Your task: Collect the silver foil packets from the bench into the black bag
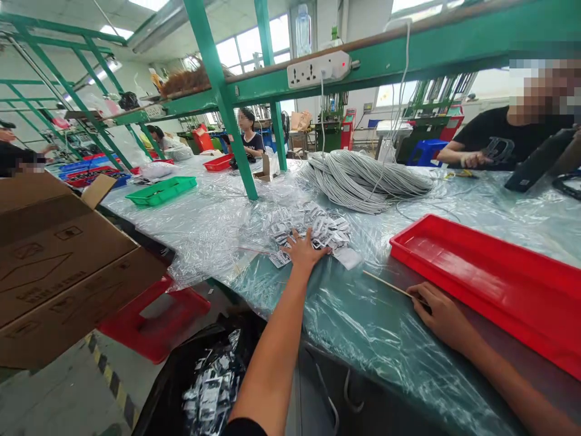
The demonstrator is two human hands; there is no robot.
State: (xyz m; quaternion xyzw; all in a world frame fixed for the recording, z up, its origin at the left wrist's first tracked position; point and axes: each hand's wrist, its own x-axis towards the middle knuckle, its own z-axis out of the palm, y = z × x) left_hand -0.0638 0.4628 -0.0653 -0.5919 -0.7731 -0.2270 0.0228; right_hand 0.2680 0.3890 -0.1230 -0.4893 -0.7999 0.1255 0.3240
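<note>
My left hand (306, 249) is spread over a loose pile of small black-and-white printed packets (333, 227) on the plastic-covered table (358, 327). Its fingers are apart and rest on the near side of the heap. To the right, my right hand (436, 309) is closed around one end of a thin pale stick (385, 283), which points left toward the packets. Just beyond that hand stands a long red tray (458, 254). Below my left forearm, a black bag (167, 375) holds many similar packets (213, 384).
A big coil of grey cable (363, 178) lies behind the pile. At left are a cardboard box (59, 260), a green tray (161, 191) and a red stool (154, 321). A green frame (236, 121) carries a power strip (318, 68). A person (503, 133) sits across the table.
</note>
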